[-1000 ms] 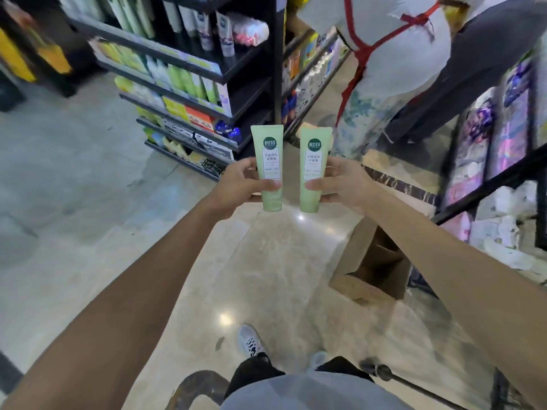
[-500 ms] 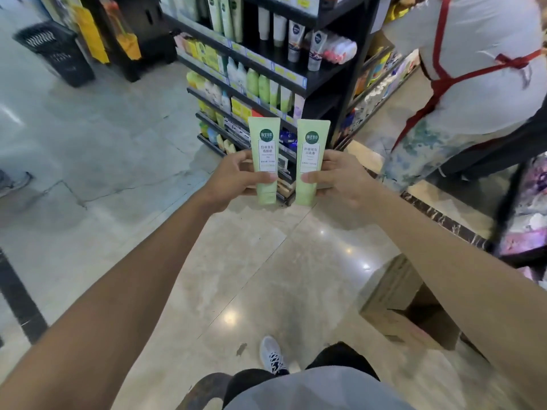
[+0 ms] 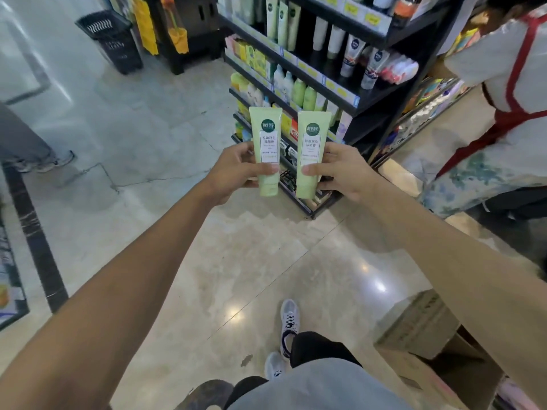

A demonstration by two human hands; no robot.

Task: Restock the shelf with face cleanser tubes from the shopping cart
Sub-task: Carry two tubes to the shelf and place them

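I hold two pale green face cleanser tubes upright in front of me, caps down. My left hand [image 3: 236, 173] grips the left tube [image 3: 265, 143] with the thumb across its label. My right hand [image 3: 340, 173] grips the right tube [image 3: 312, 149] the same way. Beyond them stands the black shelf unit [image 3: 370, 93], with green and white tubes and bottles on several levels. The shopping cart is not in sight.
A person in a white top and red apron [image 3: 509, 113] stands close on the right beside the shelf. An open cardboard box [image 3: 420, 335] lies on the floor at lower right. A black basket [image 3: 112, 42] stands far left. Another person's leg [image 3: 26, 143] is at the left edge.
The view has swung left and toward the shelf, which now sits nearer and more centred behind the tubes. Both hands keep the same grip on their tubes.
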